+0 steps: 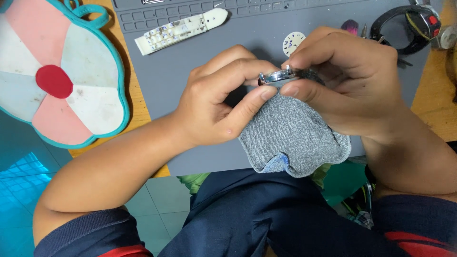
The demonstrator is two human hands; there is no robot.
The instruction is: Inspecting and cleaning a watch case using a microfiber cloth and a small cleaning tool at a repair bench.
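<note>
Watch case [278, 76], silver, round: pinched at its rim between left hand [219, 102] and right hand [342, 81] over grey cloth [293, 135] near desk [143, 102] edge, apparently being wiped; next move likely calls for turning it steadily.

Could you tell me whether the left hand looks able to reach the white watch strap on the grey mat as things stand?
Probably not right away: the left hand is pinching the metal watch case, though nothing blocks the watch strap.
</note>
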